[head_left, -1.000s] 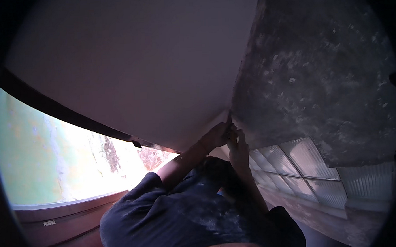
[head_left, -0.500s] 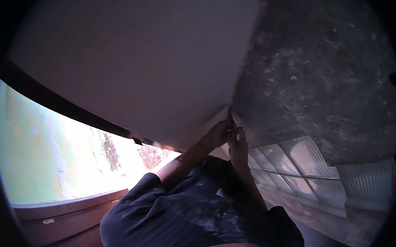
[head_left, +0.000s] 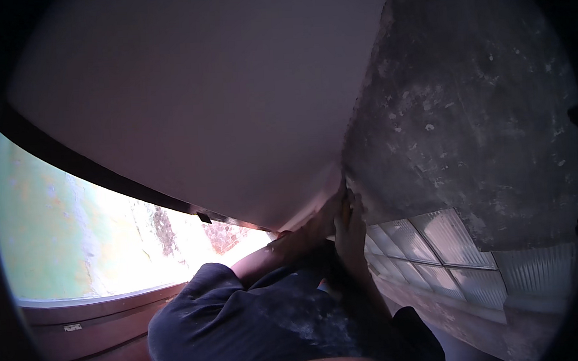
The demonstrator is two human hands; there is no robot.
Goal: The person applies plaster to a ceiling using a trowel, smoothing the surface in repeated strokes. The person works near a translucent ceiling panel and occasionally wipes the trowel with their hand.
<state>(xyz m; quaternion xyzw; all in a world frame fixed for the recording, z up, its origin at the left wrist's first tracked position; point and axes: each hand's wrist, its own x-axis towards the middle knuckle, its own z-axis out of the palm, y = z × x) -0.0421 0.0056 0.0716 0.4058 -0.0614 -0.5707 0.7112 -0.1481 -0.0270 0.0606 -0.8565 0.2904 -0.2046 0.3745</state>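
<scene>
Both the left hand and the right hand reach up with fingers pressed together against the corner seam between smooth ceiling and rough grey wall, seemingly working that joint, which calls for steady pressure along it.

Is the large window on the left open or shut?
Cannot tell. The window is washed out by bright daylight; only its dark upper frame and brown sill show, and no sash, gap or handle is visible.

Window left, glass blocks right, ceiling above
</scene>
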